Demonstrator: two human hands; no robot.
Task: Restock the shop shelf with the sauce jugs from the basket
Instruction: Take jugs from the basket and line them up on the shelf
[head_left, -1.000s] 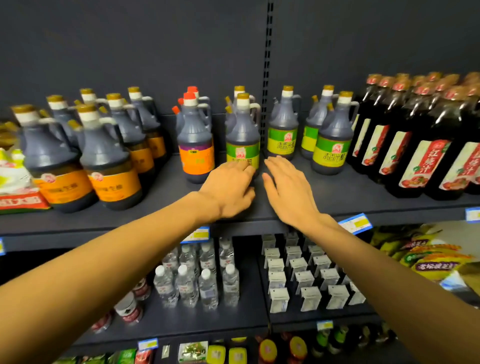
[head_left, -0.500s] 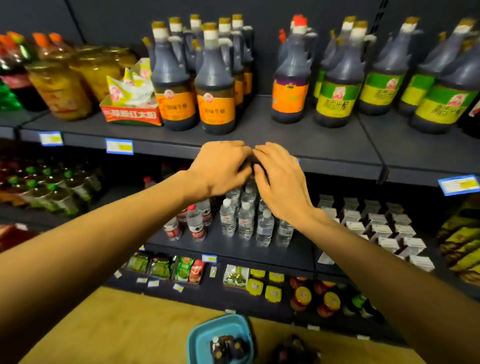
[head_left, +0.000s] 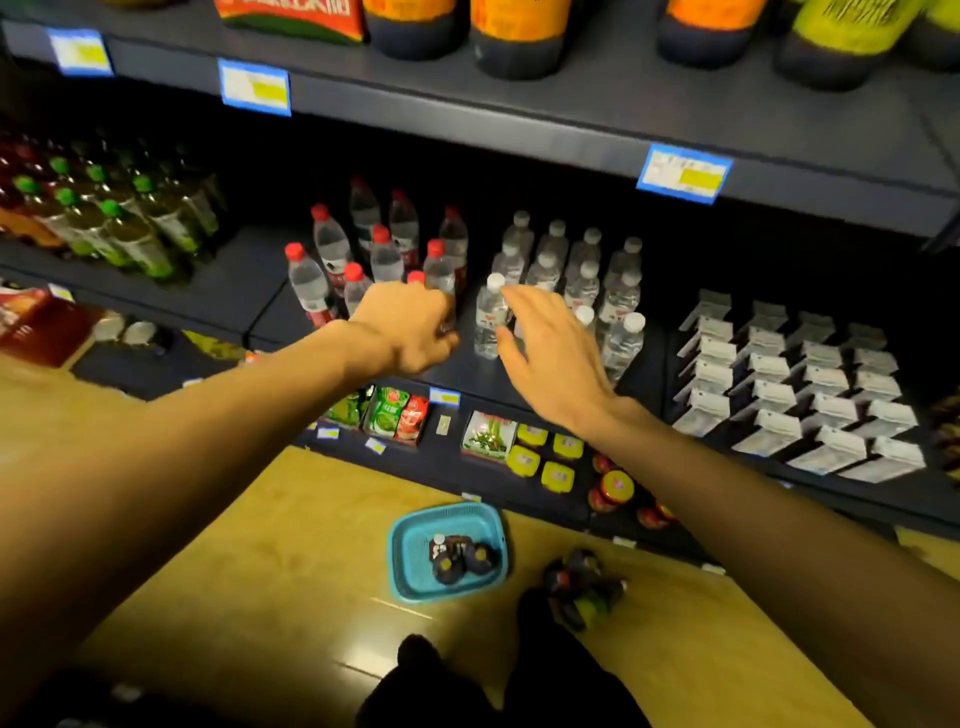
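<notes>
**Hands come away empty; more jugs wait in the basket**

The sauce jugs (head_left: 457, 561) still to be shelved lie dark and huddled in the blue basket (head_left: 402, 551) on the wooden floor (head_left: 260, 545), directly below the arms. A few more dark bottles (head_left: 582, 587) lie loose on the floor just right of the basket.

A second ago both hands were up on the sauce shelf (head_left: 597, 119) among the standing jugs; half a second ago they were drawn back to its front edge. Now they hang lower, in front of the water-bottle tier, and the view has tipped down toward the floor. The left hand (head_left: 410, 327) is loosely curled and holds nothing; the right hand (head_left: 550, 353) is spread, fingers relaxed, also empty. That reads as one placement finished and the reach for the next jug starting, with the task only partly done.

On the way down, the hands pass just in front of the red-capped water bottles (head_left: 332, 260) and white-capped water bottles (head_left: 582, 275); a careless sweep could topple the front ones. Green-capped drinks (head_left: 130, 223) stand to the left, rows of small white cartons (head_left: 789, 395) to the right, and snack packets (head_left: 395, 415) and yellow-lidded tubs (head_left: 545, 457) on the tier below. The person's dark shoes (head_left: 431, 675) stand near the basket, so bending should be unobstructed.
</notes>
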